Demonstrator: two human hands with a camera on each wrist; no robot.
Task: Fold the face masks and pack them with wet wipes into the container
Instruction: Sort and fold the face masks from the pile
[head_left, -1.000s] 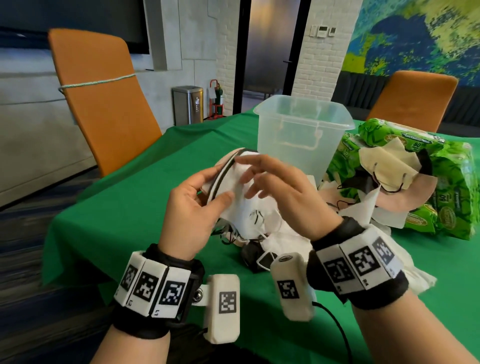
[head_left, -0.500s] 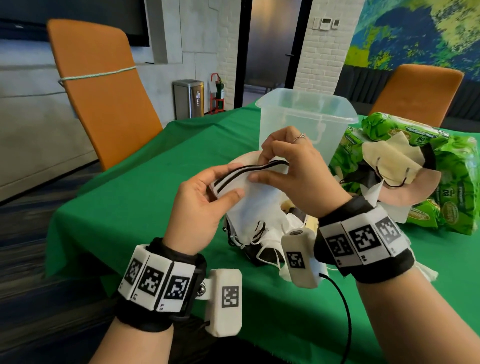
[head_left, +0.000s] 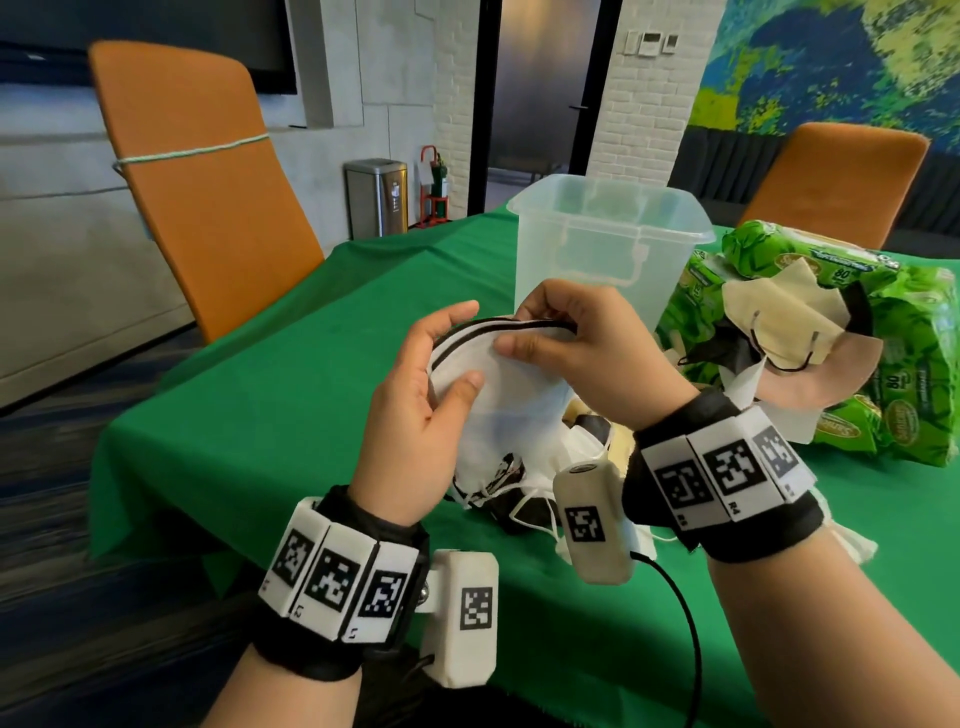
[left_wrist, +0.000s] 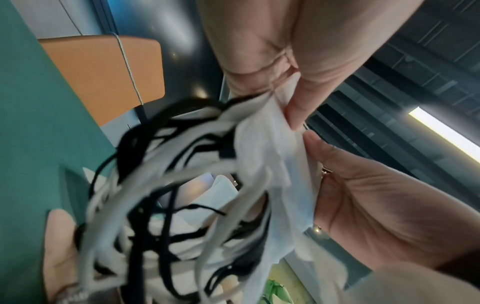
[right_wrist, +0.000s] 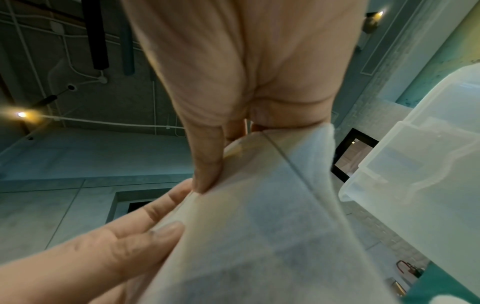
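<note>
Having closed the white mask flat since a moment ago, both hands' fingers pinch it, ready for the container.

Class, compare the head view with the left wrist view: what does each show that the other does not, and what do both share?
Only the head view shows the open clear container, the green wet wipes packs and the wrist bands. Only the left wrist view shows the tangle of black and white ear loops hanging under the mask. Both show the left hand and right hand pinching the white face mask, and an orange chair.
</note>
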